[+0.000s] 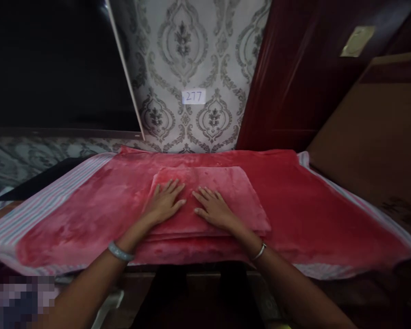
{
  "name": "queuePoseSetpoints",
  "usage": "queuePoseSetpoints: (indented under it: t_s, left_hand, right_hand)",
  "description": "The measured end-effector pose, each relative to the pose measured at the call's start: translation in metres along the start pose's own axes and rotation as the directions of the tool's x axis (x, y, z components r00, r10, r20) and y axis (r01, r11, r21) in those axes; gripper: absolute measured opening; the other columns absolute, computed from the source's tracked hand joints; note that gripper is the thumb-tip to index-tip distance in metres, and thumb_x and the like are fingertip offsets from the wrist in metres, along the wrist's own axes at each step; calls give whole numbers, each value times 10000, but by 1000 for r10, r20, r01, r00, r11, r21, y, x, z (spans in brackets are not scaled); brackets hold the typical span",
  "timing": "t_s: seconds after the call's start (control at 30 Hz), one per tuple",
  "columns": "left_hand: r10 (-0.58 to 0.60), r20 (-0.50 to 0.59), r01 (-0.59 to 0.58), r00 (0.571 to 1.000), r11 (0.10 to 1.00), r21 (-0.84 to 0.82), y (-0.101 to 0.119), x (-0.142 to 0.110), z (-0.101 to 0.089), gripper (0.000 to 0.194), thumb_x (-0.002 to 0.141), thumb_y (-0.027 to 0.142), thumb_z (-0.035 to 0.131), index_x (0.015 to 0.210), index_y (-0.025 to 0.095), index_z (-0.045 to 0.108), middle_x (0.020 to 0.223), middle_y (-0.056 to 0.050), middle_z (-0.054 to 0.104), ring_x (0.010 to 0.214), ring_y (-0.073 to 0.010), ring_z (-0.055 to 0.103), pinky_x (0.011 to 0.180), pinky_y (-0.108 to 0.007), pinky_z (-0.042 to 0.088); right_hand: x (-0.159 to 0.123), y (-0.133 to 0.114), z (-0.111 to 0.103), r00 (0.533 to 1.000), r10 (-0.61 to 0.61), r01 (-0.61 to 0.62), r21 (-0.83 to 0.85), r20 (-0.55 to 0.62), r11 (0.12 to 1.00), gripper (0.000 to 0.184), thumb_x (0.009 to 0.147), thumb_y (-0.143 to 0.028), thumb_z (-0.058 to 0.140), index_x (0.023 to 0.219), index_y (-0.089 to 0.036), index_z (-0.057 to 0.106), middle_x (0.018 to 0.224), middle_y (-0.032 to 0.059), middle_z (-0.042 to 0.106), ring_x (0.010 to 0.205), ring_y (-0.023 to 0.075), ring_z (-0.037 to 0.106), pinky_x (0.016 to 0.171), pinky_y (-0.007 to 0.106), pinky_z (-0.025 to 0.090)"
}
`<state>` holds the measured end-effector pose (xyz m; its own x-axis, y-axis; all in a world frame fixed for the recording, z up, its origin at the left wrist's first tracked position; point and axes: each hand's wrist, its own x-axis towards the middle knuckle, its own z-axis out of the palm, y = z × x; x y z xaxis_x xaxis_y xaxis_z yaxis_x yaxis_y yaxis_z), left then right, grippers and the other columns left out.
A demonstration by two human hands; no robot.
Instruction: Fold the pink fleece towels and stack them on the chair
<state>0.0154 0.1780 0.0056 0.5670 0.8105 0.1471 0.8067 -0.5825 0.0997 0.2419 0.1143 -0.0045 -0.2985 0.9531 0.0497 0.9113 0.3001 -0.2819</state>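
Observation:
A folded pink-red towel (236, 192) lies on a larger red fleece cloth (322, 214) that is spread over a table. My left hand (164, 201) rests flat on the folded towel's left half, fingers spread and pointing away from me. My right hand (214, 208) lies flat beside it on the middle of the towel, fingers also stretched out. Both hands hold nothing. A pale bangle (119, 252) sits on my left wrist and a thin bracelet (259, 252) on my right.
The red cloth has striped borders (37, 210) at its left and right ends. Behind it is patterned wallpaper with a label reading 277 (193, 96), a dark screen (55, 64) at left, a dark red door (294, 73) and a brown cabinet (373, 137) at right.

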Motion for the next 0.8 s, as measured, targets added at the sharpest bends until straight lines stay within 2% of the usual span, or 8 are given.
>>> queuePoseSetpoints:
  t_s: [0.1,0.2,0.37,0.47,0.57,0.73,0.8]
  left_hand:
    - [66,15,-65,998,998,-15,13,0,19,637,1007,533,415,1588,279,360,1678,-121,298,1558,-342,234,1208,-661,211]
    - [69,-24,-69,997,998,-3,10,-3,34,617,1017,540,388,1589,309,356,1673,-108,313,1554,-336,251,1205,-652,225]
    - [69,-41,-69,997,997,-15,4,-4,39,611,1017,538,388,1586,320,359,1676,-100,305,1554,-338,250,1213,-649,209]
    - [62,-42,-63,997,998,-32,6,-5,39,610,1020,531,376,1590,312,354,1680,-101,293,1558,-338,238,1216,-654,193]
    - [58,-37,-60,998,997,-44,7,-5,39,608,1023,524,372,1590,307,355,1679,-101,290,1561,-333,229,1219,-653,187]
    - [35,-27,-37,999,997,-64,13,-2,33,594,1010,499,414,1565,288,412,1667,-107,318,1556,-334,245,1217,-652,198]
    - [38,-28,-40,999,996,-75,14,-4,26,574,1008,465,429,1548,271,444,1650,-117,354,1548,-322,272,1223,-634,208]
  right_hand:
    - [-6,23,-13,991,129,-130,-50,-23,990,624,1040,-560,366,1605,-295,342,1705,70,207,1578,286,148,1251,572,121]
    - [-20,56,-16,955,288,-294,-107,-65,950,617,1041,-543,371,1596,-274,366,1707,73,194,1579,302,135,1249,587,116]
    - [-39,95,-1,876,451,-464,-48,-172,884,620,1043,-536,347,1608,-284,332,1709,50,193,1577,307,143,1209,606,252]
    - [-42,102,10,852,466,-477,16,-239,879,627,1037,-555,348,1599,-278,357,1711,42,193,1574,309,154,1188,567,323]
    - [-41,103,14,853,449,-453,51,-267,890,635,1030,-550,367,1588,-249,386,1708,47,206,1574,314,146,1190,544,339]
    - [-37,109,16,864,425,-404,131,-271,905,661,1008,-538,415,1585,-216,394,1701,68,226,1572,317,158,1228,536,283]
    - [-37,116,17,851,440,-394,205,-286,896,680,984,-540,454,1579,-216,402,1702,75,220,1574,319,156,1239,539,256]
